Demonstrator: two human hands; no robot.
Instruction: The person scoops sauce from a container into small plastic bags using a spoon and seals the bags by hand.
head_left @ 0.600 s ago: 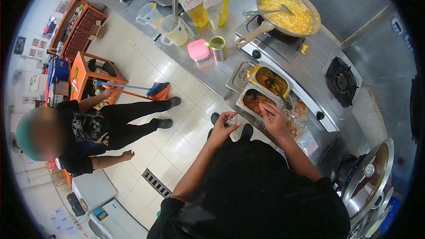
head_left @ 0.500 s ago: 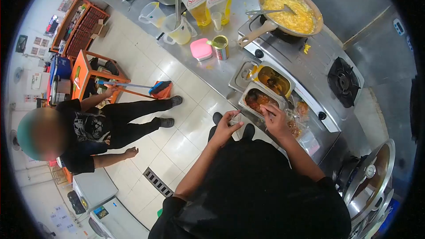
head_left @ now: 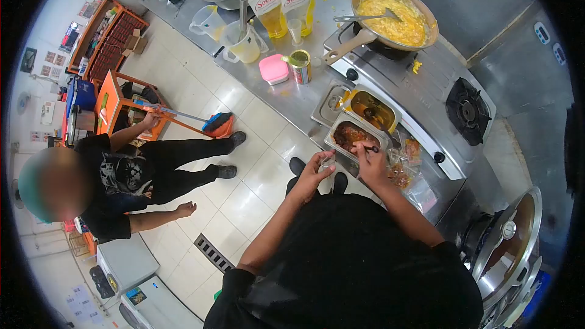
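At the near edge of the steel surface (head_left: pixel 286 103), your right hand (head_left: pixel 374 159) is closed around a dark-handled utensil (head_left: pixel 373 148), at the rim of a rectangular steel container (head_left: pixel 334 129) of red sauce (head_left: pixel 351 134). Your left hand (head_left: pixel 311 173) pinches a small clear item (head_left: pixel 327 161), just off that edge; whether it is a cup or a bag, you cannot tell. Right behind the sauce, a second steel container (head_left: pixel 384 99) of yellow liquid and the gas stove (head_left: pixel 420 109) hem in your reach. Filled clear packets (head_left: pixel 399 175) crowd the side by your right wrist. Farther along, the handle of the frying pan (head_left: pixel 350 47), full of scrambled egg (head_left: pixel 390 21), juts past the stove's front. Near it stand an opened can (head_left: pixel 300 68), a pink-lidded tub (head_left: pixel 274 70), two Sovia pouches and a measuring jug (head_left: pixel 244 45). To your left, well apart, a co-worker (head_left: pixel 125 173) stands on the tiled floor, holding a blue broom handle (head_left: pixel 183 114) beside an orange dustpan (head_left: pixel 222 131).
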